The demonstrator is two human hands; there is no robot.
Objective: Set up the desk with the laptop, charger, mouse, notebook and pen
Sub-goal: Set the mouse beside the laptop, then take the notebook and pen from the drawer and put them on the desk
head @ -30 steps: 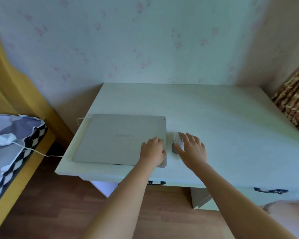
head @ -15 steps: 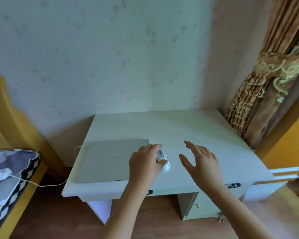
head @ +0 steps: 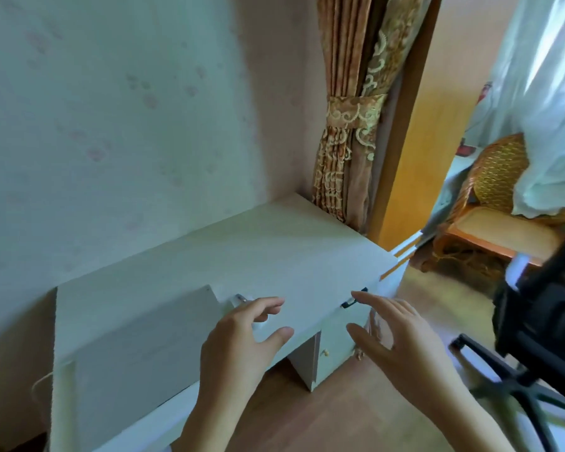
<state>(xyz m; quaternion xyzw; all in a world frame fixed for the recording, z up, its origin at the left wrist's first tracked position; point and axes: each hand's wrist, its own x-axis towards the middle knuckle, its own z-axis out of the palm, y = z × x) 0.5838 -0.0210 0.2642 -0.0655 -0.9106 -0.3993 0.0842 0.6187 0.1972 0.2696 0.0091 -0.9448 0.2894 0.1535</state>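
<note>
i take the closed laptop (head: 137,334) as my landmark: it lies flat on the left part of the desk (head: 291,256), its long axis running along the desk's front edge. the mouse (head: 242,303) sits just off the laptop's right edge, touching the desktop, and most of it is hidden under my left hand (head: 238,347). that hand hovers over it with fingers spread and relaxed, thumb apart, gripping nothing that i can see; whether the fingertips brush the mouse i can't quite tell, the frame is smeared. my right hand (head: 395,340) is farther right of the laptop, out past the desk's front edge, fingers loosely spread and empty, close to the dark drawer handle (head: 354,298).

so the mouse lies straight under and slightly ahead of the left hand, which is plainly the nearer one. i judge laptop and mouse placed; a thin white cable (head: 41,383) trails off the laptop's left side, likely the charger lead. notebook and pen are nowhere in view, neither on the desk nor right of it by the office chair (head: 535,337).

containers: the drawer under that handle is shut, and the small cupboard door (head: 335,350) below, right of the laptop, is closed too, so their contents are unknown.
</note>
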